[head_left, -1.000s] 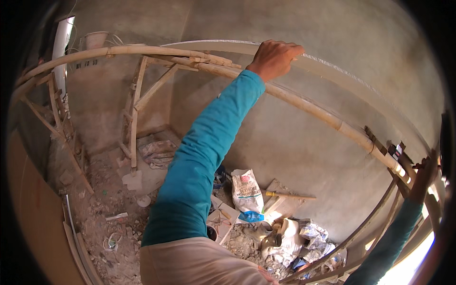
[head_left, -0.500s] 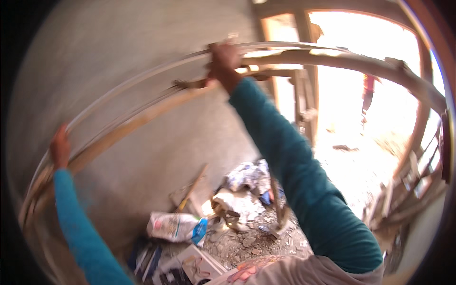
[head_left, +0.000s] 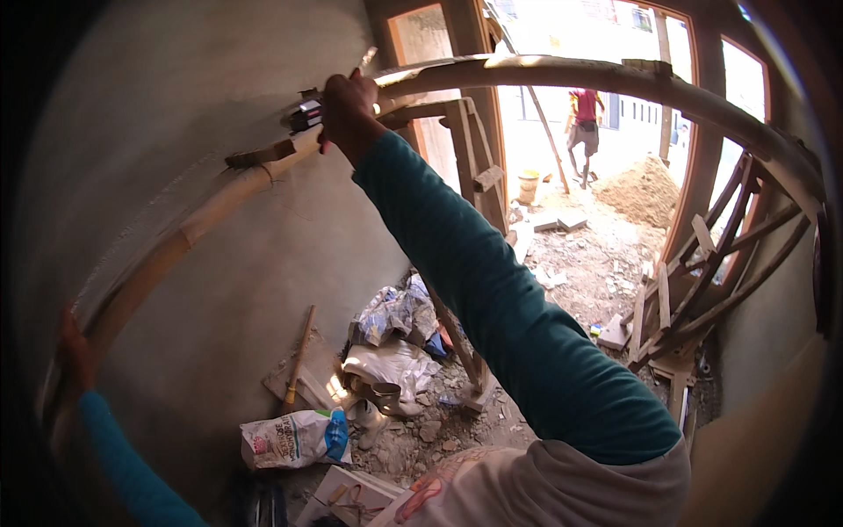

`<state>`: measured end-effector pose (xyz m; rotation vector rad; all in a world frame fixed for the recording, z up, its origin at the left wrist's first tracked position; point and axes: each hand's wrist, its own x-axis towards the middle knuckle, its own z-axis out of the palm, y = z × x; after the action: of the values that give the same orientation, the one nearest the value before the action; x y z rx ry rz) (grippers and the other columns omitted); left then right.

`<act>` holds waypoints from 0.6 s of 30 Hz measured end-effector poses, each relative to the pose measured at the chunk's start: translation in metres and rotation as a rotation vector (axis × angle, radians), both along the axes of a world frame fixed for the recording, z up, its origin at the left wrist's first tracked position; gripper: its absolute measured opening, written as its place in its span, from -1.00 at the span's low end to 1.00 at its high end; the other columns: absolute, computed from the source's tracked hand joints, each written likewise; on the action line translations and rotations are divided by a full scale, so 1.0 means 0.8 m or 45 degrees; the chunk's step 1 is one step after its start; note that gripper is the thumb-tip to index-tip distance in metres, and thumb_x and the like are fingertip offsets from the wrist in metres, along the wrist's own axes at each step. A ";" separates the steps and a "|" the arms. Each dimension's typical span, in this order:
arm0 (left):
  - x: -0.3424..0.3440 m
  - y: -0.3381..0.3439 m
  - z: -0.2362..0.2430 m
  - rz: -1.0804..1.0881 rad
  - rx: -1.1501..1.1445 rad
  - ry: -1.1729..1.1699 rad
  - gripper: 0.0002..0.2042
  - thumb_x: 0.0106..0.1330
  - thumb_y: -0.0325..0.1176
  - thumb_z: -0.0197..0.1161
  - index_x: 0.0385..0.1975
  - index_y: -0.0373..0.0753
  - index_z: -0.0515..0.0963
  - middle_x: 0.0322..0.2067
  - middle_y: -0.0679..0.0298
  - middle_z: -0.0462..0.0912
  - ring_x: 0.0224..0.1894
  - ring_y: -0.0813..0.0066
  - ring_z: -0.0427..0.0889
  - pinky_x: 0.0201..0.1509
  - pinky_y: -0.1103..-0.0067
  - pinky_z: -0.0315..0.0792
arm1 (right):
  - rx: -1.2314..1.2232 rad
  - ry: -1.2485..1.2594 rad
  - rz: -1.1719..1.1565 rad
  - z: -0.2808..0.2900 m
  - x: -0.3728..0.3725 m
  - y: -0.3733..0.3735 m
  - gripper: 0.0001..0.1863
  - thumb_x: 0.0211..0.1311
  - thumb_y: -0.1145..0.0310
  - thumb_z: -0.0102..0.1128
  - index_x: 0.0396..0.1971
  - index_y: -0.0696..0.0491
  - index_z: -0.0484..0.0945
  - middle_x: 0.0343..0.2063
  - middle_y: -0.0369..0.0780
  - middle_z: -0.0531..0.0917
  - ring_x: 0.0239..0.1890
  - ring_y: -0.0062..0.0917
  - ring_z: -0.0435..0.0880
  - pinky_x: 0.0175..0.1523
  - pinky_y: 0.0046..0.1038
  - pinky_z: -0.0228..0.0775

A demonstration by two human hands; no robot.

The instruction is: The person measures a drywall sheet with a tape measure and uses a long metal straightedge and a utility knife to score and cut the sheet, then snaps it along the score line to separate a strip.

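My right hand (head_left: 349,104) is raised at the wall with its fingers curled closed. A small black-and-silver object (head_left: 306,115) is against its left side, and a thin pale piece sticks up above it; what exactly the fingers grip is hidden. Just below runs a bamboo pole (head_left: 189,230), with a short wood piece (head_left: 261,155) across it. Low at the far left, my left hand (head_left: 75,353) is beside the pole's near end, dim and blurred, its fingers unclear. A rough whitish line (head_left: 118,237) marks the grey wall (head_left: 176,79) above the pole.
A thick bamboo pole (head_left: 562,74) crosses before the bright doorway. Below stand a wooden trestle (head_left: 470,158) and, at right, leaning timbers (head_left: 724,255). Rubble, a printed sack (head_left: 285,439) and crumpled bags (head_left: 391,364) cover the floor. Outside, a person (head_left: 584,123) stands near a sand pile (head_left: 645,189).
The view has shifted right. The long pale strip that ran between both hands no longer shows there. A black-and-silver object now shows beside my right hand; my left hand sits lower in the picture.
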<state>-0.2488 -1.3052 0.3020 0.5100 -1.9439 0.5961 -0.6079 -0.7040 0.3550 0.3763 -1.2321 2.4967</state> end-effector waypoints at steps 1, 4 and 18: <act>-0.002 -0.011 0.002 -0.110 0.045 0.011 -0.65 0.57 -0.32 -0.09 0.27 -0.12 0.43 0.11 0.09 0.62 0.11 0.13 0.62 0.12 0.33 0.50 | -0.002 -0.033 -0.015 0.005 -0.010 -0.006 -0.54 0.16 0.05 0.41 -0.18 0.11 0.50 -0.35 -0.08 0.61 -0.41 -0.30 0.62 -0.32 -0.13 0.54; -0.037 -0.037 -0.010 -0.041 -0.124 -0.011 -0.64 0.57 -0.34 -0.12 0.29 -0.15 0.42 0.15 0.11 0.59 0.15 0.18 0.60 0.17 0.36 0.48 | 0.037 -0.158 -0.034 0.005 -0.044 -0.023 -0.52 0.15 0.01 0.42 -0.18 0.08 0.51 -0.33 -0.08 0.62 -0.45 -0.34 0.59 -0.37 -0.18 0.49; -0.028 -0.065 -0.035 0.191 -0.180 -0.048 -0.63 0.53 -0.41 -0.08 0.28 -0.26 0.40 0.21 0.04 0.53 0.23 0.13 0.53 0.27 0.33 0.42 | 0.954 0.134 0.470 -0.160 0.017 0.024 -0.67 0.22 0.17 0.38 -0.43 0.15 0.53 -0.63 -0.20 0.54 -0.71 -0.52 0.49 -0.69 -0.39 0.26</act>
<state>-0.2715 -1.3573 0.2743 0.5612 -1.8939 0.8378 -0.5940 -0.6847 0.2272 0.9718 -2.1853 2.1347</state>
